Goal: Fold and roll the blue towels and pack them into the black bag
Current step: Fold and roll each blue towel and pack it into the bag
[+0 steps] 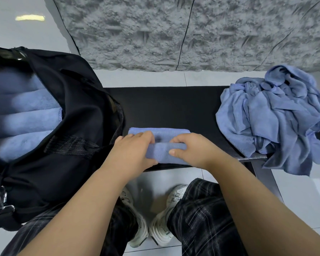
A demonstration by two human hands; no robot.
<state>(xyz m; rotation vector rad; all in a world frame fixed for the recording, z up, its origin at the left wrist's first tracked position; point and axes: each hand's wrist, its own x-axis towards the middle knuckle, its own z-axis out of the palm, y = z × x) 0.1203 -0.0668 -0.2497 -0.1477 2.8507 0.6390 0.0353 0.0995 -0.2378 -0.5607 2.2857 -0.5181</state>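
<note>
2 hands, left [132, 151] and right [189, 149], grip the half-rolled blue towel [160, 151] on the black bench [174, 108].

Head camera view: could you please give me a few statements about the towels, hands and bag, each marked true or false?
1. Both the left hand and the right hand grip the half-rolled towel. True.
2. The black bag is zipped shut. False: it lies open, with rolled towels inside.
3. The loose towel pile sits at the bench's right end. True.
4. The half-rolled towel lies on the floor. False: it rests on the bench.
</note>
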